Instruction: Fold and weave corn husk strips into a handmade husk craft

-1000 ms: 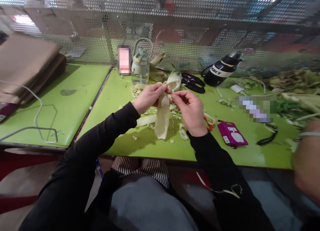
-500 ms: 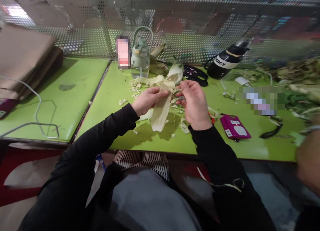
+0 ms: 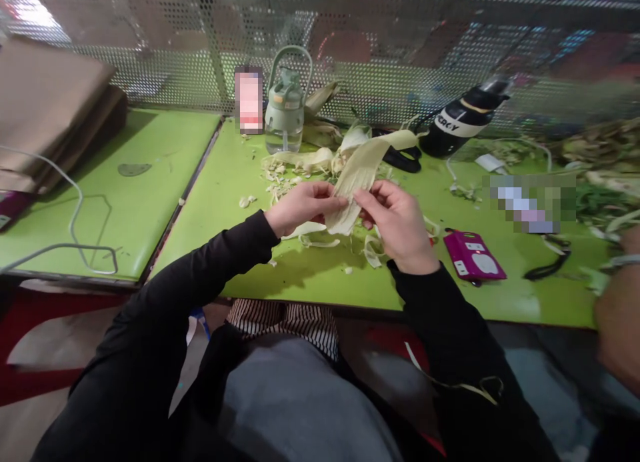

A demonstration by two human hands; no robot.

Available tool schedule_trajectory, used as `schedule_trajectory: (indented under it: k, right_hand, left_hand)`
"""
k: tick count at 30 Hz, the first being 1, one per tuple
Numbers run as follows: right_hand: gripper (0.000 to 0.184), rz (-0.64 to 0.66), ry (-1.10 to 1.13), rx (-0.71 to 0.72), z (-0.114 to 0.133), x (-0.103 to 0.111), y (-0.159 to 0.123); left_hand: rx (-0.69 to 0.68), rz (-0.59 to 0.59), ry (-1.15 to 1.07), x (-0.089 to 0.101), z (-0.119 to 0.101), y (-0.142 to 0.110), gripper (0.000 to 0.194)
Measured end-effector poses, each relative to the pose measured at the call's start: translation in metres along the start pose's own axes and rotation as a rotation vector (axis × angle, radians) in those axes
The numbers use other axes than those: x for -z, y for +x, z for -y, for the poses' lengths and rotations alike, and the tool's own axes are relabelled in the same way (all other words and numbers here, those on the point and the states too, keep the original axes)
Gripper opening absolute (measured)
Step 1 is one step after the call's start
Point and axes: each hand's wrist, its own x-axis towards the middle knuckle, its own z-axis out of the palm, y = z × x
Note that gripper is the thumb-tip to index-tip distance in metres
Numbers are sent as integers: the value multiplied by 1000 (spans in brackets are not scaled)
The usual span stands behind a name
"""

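Note:
Between my hands is a long pale yellow-green corn husk point(image 3: 361, 169), raised above the table and slanting up to the right. My left hand point(image 3: 306, 207) pinches its lower left edge. On the other edge, my right hand point(image 3: 397, 219) grips it with thumb on top and fingers folded beneath. Behind the husk lies a whitish bundle of husk point(image 3: 353, 141), partly covered. Torn husk scraps point(image 3: 280, 182) are scattered on the green table point(image 3: 280, 269) around my hands.
A green water bottle point(image 3: 284, 115) and a propped phone point(image 3: 249, 101) stand at the back. To the right are a tilted black bottle point(image 3: 463, 122), a purple power strip point(image 3: 475, 255) and a heap of leaves point(image 3: 600, 149). Brown paper bags point(image 3: 50, 109) lie left. Another person's arm point(image 3: 623, 309) shows at right.
The husk, which hung down toward me, now points up and away to the right. My right hand has come lower and now holds its near end beside my left hand.

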Motion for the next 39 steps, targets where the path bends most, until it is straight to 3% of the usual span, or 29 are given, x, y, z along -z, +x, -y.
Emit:
schedule_trajectory:
  k: [6, 11, 13, 17, 20, 23, 29, 34, 39]
  right_hand:
    - [36, 47, -53, -17, 4, -2, -5]
    - [37, -69, -14, 6, 6, 0, 2]
    - [37, -49, -51, 7, 7, 0, 2]
    - [37, 81, -94, -7, 12, -2, -2]
    - [35, 36, -42, 17, 14, -2, -2]
    - [33, -22, 53, -3, 14, 1, 2]
    - [35, -9, 110, -18, 11, 0, 5]
    - [35, -52, 32, 43, 11, -4, -3]
    - [27, -47, 32, 75, 10, -5, -9]
  left_hand:
    - [14, -5, -54, 2, 7, -5, 9]
    - [96, 58, 16, 5, 9, -11, 10]
    - [59, 53, 38, 2, 6, -11, 10]
    - [-109, -111, 13, -7, 0, -8, 15]
    - [-139, -155, 69, -10, 0, -5, 25]
    - [-142, -141, 135, -10, 4, -4, 24]
    - [-51, -30, -81, -8, 5, -6, 21]
    - [-54, -139, -160, -13, -2, -9, 19]
    - [-92, -68, -164, -16, -2, -9, 16]
